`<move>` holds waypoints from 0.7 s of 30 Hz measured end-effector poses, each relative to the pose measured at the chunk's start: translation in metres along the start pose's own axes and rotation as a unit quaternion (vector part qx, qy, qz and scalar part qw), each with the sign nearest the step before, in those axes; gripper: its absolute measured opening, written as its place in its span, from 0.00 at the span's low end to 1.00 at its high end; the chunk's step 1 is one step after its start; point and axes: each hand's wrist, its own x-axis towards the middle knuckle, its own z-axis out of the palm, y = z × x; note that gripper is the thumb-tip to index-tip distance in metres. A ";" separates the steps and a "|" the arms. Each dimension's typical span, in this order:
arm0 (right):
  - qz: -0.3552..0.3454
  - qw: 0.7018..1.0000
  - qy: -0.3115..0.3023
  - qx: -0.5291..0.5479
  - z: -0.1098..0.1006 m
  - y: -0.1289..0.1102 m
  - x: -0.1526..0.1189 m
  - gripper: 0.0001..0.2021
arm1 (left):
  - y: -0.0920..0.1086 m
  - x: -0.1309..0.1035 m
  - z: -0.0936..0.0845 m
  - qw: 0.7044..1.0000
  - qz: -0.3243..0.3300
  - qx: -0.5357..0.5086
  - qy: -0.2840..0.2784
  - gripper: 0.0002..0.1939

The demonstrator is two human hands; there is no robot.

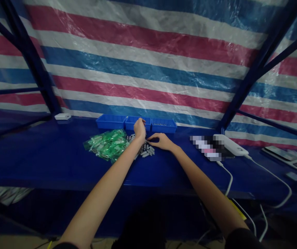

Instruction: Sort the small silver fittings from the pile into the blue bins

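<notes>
My left hand (140, 128) is over the front edge of the middle blue bin (131, 123), its fingers curled in and partly hidden by the wrist. Whatever it may hold does not show. My right hand (162, 141) hovers at the right side of a pile of small silver cylindrical parts (145, 152), thumb and forefinger brought together in a pinch. What lies between those fingertips is too small to make out. Against the pile's left side lie clear plastic bags (107, 143) with green contents. Part of the pile is hidden behind my left forearm.
A left blue bin (111, 121) and a right blue bin (164, 126) flank the middle one; small pieces lie in the right bin. To the right are a phone (209, 148), a white power bank (231, 145) with cables, and a flat scale-like device (285, 157). Blue posts frame the table.
</notes>
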 end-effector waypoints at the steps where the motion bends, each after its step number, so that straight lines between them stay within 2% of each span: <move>1: -0.005 1.000 0.007 -0.022 0.001 0.000 0.000 0.11 | 0.000 0.001 0.000 1.000 -0.006 0.002 -0.004 0.13; 5: 0.030 0.996 0.020 -0.085 0.000 -0.002 -0.001 0.09 | -0.003 0.003 -0.002 0.997 0.004 0.060 -0.052 0.14; 8: 0.084 0.990 0.030 -0.113 -0.003 0.000 -0.004 0.09 | -0.009 -0.004 -0.002 0.977 0.101 0.157 -0.104 0.11; 10: 0.114 0.987 0.039 -0.107 -0.006 0.003 -0.005 0.09 | -0.014 -0.011 -0.002 0.959 0.149 0.212 -0.112 0.06; 12: 0.133 0.987 0.066 -0.066 -0.008 0.007 -0.006 0.09 | -0.017 -0.019 -0.002 0.952 0.151 0.245 -0.101 0.05; 15: 0.141 0.977 0.149 0.049 -0.010 0.009 -0.004 0.12 | -0.021 -0.026 -0.003 0.942 0.158 0.283 -0.088 0.10; 18: 0.136 0.956 0.212 0.149 -0.008 0.004 0.000 0.16 | -0.025 -0.027 -0.003 0.918 0.193 0.326 -0.119 0.14; 21: 0.145 0.943 0.227 0.194 -0.003 -0.002 0.004 0.18 | -0.030 -0.027 -0.002 0.911 0.193 0.324 -0.165 0.17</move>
